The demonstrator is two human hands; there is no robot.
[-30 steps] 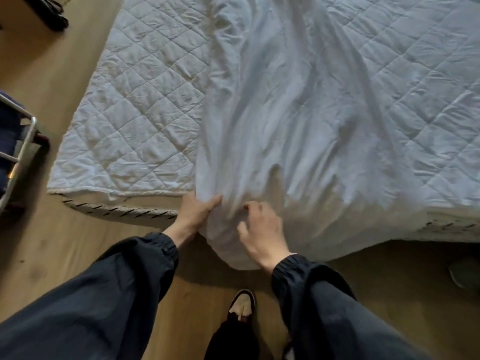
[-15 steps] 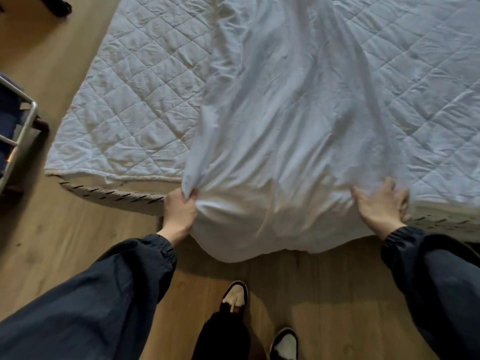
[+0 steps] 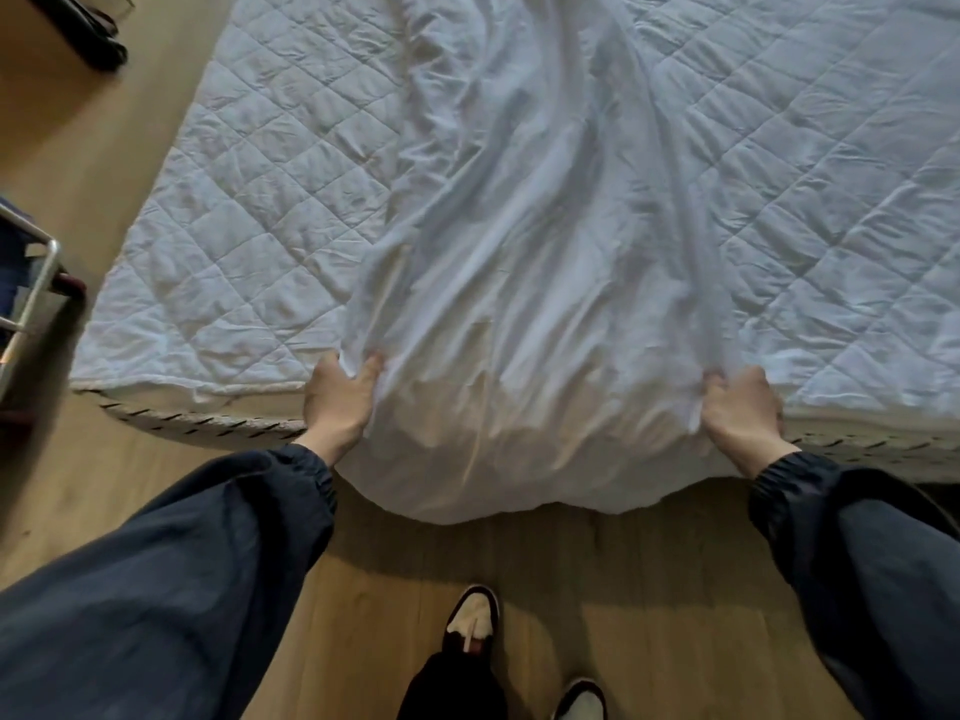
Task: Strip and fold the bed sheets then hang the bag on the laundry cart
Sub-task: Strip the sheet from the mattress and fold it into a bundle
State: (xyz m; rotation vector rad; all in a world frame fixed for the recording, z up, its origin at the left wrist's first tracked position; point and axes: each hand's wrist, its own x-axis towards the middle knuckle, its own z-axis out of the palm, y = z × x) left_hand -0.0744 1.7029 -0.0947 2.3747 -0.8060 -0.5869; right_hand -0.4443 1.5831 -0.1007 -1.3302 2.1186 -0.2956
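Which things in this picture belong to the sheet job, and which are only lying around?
For the job: sheet, gripped by left hand and right hand; quilted mattress cover under it; metal frame at the left edge, maybe the cart.
Lying about: dark object on the floor, top left; I cannot tell what it is.

Sheet: white, heavily creased, stripped loose.
Pose: gathered into a long band down the middle of the quilted mattress pad.
Near end: spread wide, hanging over the bed's edge.
Hold: left hand and right hand grip its two near edges.
Cart: grey metal rail, only a corner visible at far left.
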